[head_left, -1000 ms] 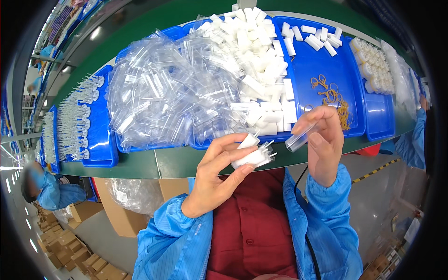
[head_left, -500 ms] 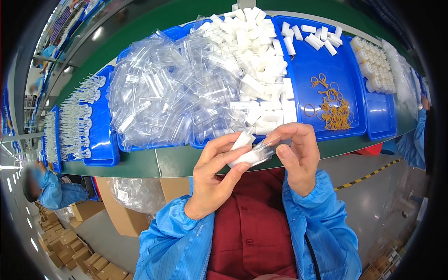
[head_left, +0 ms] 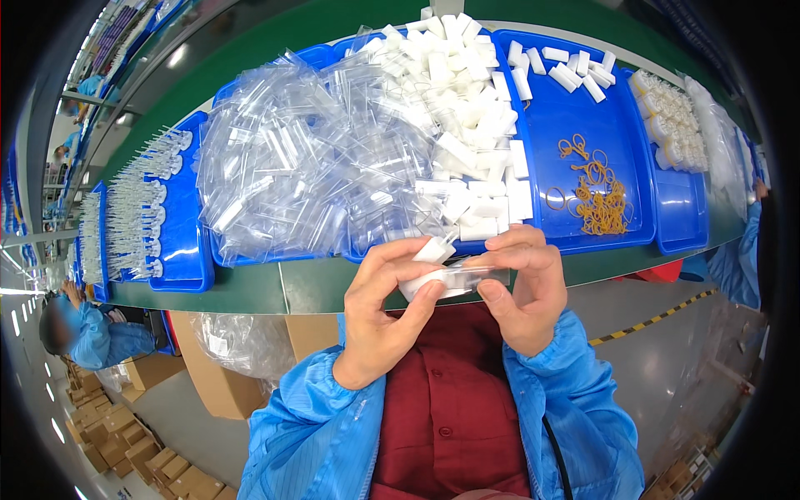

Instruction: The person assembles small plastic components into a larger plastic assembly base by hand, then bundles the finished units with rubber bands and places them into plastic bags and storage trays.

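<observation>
White plastic piece [head_left: 435,250] sits pinched in the left hand [head_left: 385,321], thumb and fingers pressed on it, just above the desk [head_left: 250,287] edge; its long axis tilts toward one o'clock; the clear sleeve [head_left: 467,275] lies at three o'clock from it, lengthwise across, nipped by the right hand [head_left: 523,287]; both hands meet touching, palms inward, wrists bent up; blue tray [head_left: 617,125] of rubber bands [head_left: 593,192] lies at one o'clock.
</observation>
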A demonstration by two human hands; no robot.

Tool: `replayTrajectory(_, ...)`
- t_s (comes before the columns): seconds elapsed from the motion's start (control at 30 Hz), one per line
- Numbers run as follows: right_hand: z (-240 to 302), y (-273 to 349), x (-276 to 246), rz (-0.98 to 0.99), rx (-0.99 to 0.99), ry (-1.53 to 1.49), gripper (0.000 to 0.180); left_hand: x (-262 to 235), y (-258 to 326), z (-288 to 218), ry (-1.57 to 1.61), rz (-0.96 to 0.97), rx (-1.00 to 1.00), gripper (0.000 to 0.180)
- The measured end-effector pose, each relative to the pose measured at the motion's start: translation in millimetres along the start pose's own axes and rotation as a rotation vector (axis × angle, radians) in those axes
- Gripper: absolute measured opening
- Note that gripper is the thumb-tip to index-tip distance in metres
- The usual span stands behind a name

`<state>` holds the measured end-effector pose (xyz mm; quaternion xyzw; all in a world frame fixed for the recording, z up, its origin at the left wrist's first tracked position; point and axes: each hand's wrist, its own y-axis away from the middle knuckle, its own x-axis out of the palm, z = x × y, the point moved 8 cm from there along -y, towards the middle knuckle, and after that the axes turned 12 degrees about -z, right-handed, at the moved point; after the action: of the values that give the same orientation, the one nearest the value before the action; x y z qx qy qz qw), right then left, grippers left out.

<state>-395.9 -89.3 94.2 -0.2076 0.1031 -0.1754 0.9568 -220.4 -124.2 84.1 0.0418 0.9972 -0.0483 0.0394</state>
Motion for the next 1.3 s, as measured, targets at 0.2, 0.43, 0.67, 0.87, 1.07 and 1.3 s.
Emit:
replayTrajectory(0.2,5.8,3.1,-3.2,-0.023,-0.117,0.109,0.029,2.7,-0.7,-15.6,-0.201,0.035,0.251,0.02)
replayTrajectory(0.43,-1.5,7.3,-8.0,-0.069,-0.039,0.01,0.032,1.1,-2.9,-2.9,0.091,0.05,-0.07,0.017)
replayTrajectory(0.67,-4.4,10.3,-8.2,-0.04,-0.037,0.023,0.029,5.6,-1.9,-13.3,-0.179,0.1,0.165,0.016)
replayTrajectory(0.87,-17.0,-2.6,-12.5,0.054,0.048,-0.018,0.029,7.4,2.3,-15.4,-0.177,0.139,0.176,0.025)
replayTrajectory(1.07,-15.3,-10.8,-12.0,0.157,0.041,0.025,0.027,7.8,4.4,-15.1,-0.179,0.136,0.172,0.032)
replayTrajectory(1.3,-22.0,-5.8,-9.0,0.141,0.15,-0.072,0.027,8.8,3.4,-7.3,-0.103,0.18,0.086,0.036)
